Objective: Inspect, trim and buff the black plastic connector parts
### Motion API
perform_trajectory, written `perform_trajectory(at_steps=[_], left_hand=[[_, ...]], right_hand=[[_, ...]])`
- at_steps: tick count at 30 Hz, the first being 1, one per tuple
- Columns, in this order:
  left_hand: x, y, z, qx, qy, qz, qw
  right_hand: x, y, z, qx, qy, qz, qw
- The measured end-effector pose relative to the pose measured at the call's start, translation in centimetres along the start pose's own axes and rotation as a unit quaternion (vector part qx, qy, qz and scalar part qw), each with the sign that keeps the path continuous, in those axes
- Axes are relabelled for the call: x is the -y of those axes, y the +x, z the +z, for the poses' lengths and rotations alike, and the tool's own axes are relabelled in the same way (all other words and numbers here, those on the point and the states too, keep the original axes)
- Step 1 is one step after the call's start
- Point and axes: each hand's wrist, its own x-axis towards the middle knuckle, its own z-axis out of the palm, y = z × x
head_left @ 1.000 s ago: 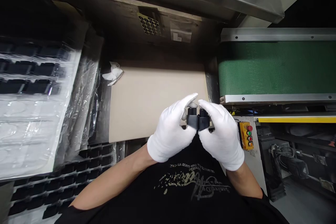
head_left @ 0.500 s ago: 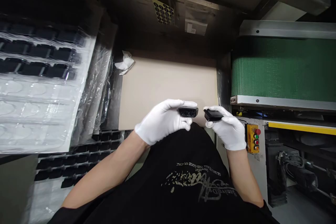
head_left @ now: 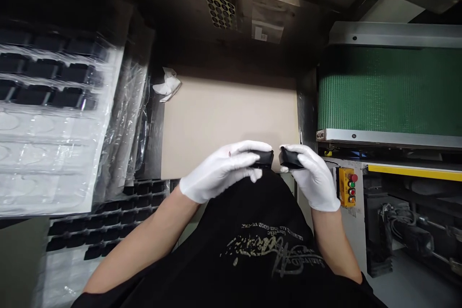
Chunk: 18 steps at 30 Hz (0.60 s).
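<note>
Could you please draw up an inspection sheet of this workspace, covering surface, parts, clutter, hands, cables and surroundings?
Surface: tan board, lit, its far edge in shadow.
Parts: left piece and right piece, both black, held apart; more black pieces in the tray at left.
Clutter: crumpled tissue at the board's far left corner.
Left hand: white glove, gripping the left piece.
Right hand: white glove, gripping the right piece.
Cables: bunched at lower right, below the conveyor; ends unclear.
Surroundings: green conveyor and yellow button box at right.
</note>
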Motion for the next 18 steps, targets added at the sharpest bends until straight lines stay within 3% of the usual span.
perform_trajectory(at_steps=[4,7,12,15,18], left_hand=[[1.8,0.8,0.0,-0.073,0.206,0.074,0.973],[3.8,2.0,-0.4,-0.102,0.260,0.127,0.952],[6.2,3.7,-0.9,-0.097,0.114,0.122,0.981],[6.4,3.9,-0.7,-0.087,-0.002,0.096,0.992],[6.1,3.7,-0.1,-0.096,-0.047,0.097,0.990]], right_hand=[[-1.2,0.2,-0.5,-0.026,-0.032,0.004,0.999],[-2.6,0.7,-1.0,-0.066,-0.146,-0.016,0.987],[-4.6,1.3,-1.6,-0.106,-0.303,-0.061,0.945],[-4.6,1.0,-1.8,-0.105,-0.328,-0.083,0.935],[-4.3,0.7,-2.0,-0.105,-0.346,-0.100,0.927]])
